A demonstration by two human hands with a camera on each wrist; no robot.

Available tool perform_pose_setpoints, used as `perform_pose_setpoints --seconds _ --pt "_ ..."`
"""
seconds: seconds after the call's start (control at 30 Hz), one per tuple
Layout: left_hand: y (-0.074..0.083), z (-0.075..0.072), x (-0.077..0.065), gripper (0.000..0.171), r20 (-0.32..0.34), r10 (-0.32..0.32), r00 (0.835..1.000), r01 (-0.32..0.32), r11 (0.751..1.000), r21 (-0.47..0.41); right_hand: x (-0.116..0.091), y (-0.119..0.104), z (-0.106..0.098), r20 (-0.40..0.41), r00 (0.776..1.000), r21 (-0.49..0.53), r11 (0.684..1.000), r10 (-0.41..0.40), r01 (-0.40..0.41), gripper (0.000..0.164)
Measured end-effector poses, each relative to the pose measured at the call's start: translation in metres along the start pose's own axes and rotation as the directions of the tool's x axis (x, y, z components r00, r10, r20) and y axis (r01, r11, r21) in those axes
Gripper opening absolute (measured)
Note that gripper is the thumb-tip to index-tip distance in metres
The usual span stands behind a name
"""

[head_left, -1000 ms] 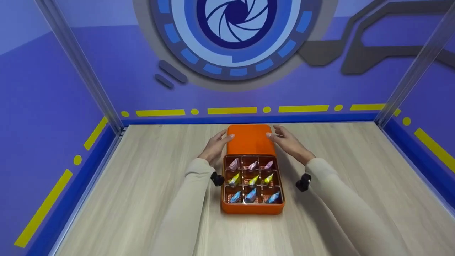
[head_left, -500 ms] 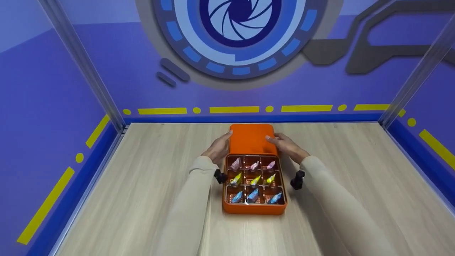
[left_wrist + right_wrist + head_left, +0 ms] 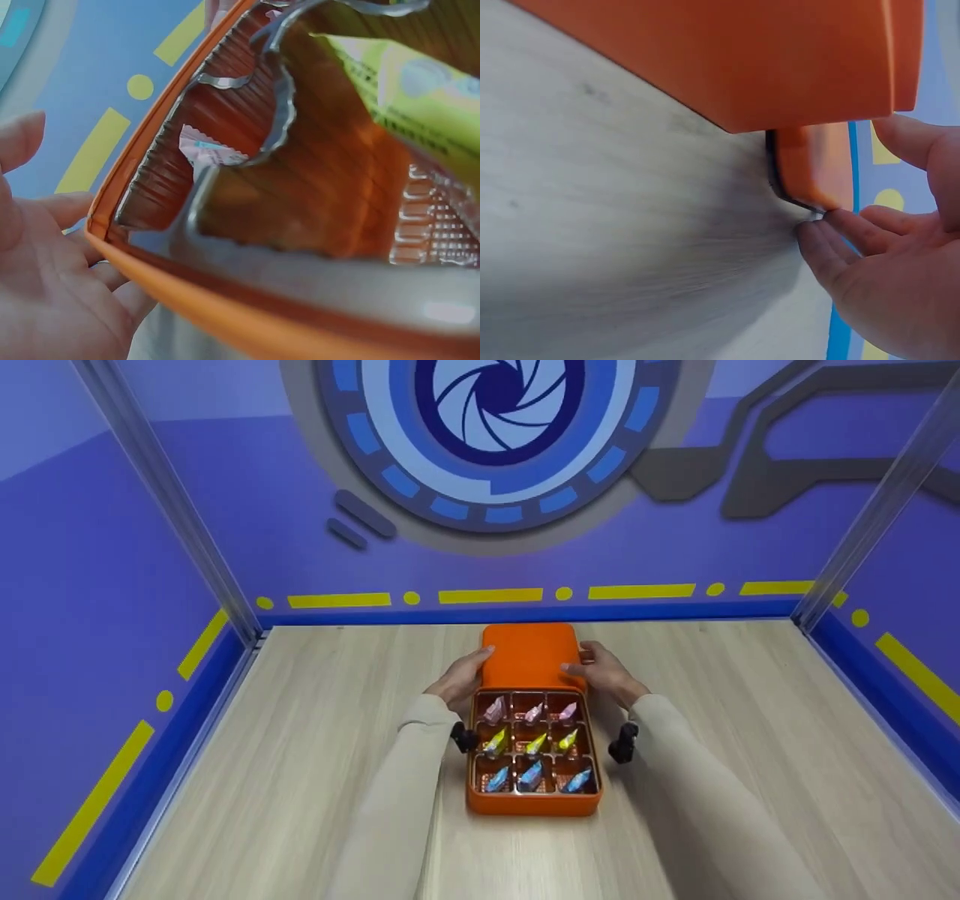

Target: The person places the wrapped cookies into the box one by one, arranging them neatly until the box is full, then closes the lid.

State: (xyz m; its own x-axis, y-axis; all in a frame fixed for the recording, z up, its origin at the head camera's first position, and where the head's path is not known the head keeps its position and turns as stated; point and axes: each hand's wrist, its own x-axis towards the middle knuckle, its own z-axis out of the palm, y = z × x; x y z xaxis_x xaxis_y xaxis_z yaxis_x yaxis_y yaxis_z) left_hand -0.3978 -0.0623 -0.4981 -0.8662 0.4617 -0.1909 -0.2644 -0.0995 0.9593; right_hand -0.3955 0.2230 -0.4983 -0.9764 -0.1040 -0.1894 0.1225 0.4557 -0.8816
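Observation:
An orange box (image 3: pixel 532 805) lies on the table, its clear divided insert holding wrapped candies: pink ones (image 3: pixel 533 712) at the back, yellow ones (image 3: pixel 535 744) in the middle, blue ones (image 3: pixel 530 776) in front. Against the box's far end is a plain orange lid (image 3: pixel 529 656). My left hand (image 3: pixel 461 676) holds the lid's left edge, thumb at its top; its fingers are mostly hidden there. On the opposite edge my right hand (image 3: pixel 609 671) grips the lid, thumb on top. In the right wrist view, fingertips (image 3: pixel 810 232) meet the lid's lower rim.
The pale wooden table (image 3: pixel 337 780) extends on both sides of the box. A blue-purple printed back wall (image 3: pixel 405 562) rises just behind the lid, and side panels with metal posts (image 3: pixel 180 502) stand left and right. Small black wrist cameras (image 3: pixel 624 742) sit beside the box.
My right hand has come in against the lid's right edge, its thumb slightly nearer me. My left hand has closed in on the left edge. The box and candies stay put.

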Motion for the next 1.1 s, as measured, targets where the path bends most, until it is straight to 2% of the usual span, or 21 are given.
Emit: perform_pose_setpoints --seconds 0.1,0.17,0.27,0.37,0.53,0.6,0.67,0.83,0.9,1.1 --pt "0.0 0.0 0.0 0.062 -0.038 0.01 0.999 -0.012 0.999 -0.032 0.001 0.002 -0.001 -0.032 0.999 0.028 0.999 -0.026 0.027 0.083" --pt "0.001 0.0 -0.001 0.062 -0.096 0.019 0.995 -0.023 0.999 -0.035 0.001 0.003 -0.001 -0.042 0.998 0.056 0.997 -0.049 0.051 0.082" --pt "0.004 0.001 -0.004 0.06 -0.195 0.057 0.979 -0.061 0.998 -0.012 0.001 0.002 -0.002 -0.052 0.996 0.088 0.993 -0.073 0.077 0.082" --pt "0.006 0.001 -0.007 0.057 -0.272 0.121 0.955 -0.118 0.993 0.026 0.0 -0.001 -0.005 -0.054 0.994 0.1 0.99 -0.096 0.101 0.084" --pt "0.012 -0.001 -0.013 0.057 -0.37 0.25 0.895 -0.17 0.957 0.236 -0.006 -0.009 -0.013 -0.021 0.988 0.085 0.984 -0.155 0.156 0.085" --pt "0.016 -0.003 -0.017 0.056 -0.382 0.281 0.88 -0.171 0.939 0.297 -0.011 -0.013 -0.016 0.0 0.985 0.093 0.981 -0.171 0.17 0.086" --pt "0.022 -0.004 -0.022 0.057 -0.363 0.287 0.886 -0.184 0.938 0.292 -0.016 -0.017 -0.019 0.025 0.982 0.105 0.978 -0.186 0.182 0.087" --pt "0.032 -0.005 -0.037 0.064 -0.274 0.254 0.927 -0.207 0.96 0.19 -0.032 -0.019 -0.028 0.087 0.966 0.117 0.965 -0.245 0.234 0.088" --pt "0.033 -0.004 -0.044 0.066 -0.251 0.241 0.937 -0.202 0.964 0.174 -0.039 -0.019 -0.03 0.106 0.96 0.137 0.96 -0.259 0.244 0.09" --pt "0.031 0.0 -0.064 0.063 -0.24 0.248 0.939 -0.201 0.958 0.203 -0.064 -0.02 -0.032 0.12 0.953 0.196 0.948 -0.277 0.251 0.096"
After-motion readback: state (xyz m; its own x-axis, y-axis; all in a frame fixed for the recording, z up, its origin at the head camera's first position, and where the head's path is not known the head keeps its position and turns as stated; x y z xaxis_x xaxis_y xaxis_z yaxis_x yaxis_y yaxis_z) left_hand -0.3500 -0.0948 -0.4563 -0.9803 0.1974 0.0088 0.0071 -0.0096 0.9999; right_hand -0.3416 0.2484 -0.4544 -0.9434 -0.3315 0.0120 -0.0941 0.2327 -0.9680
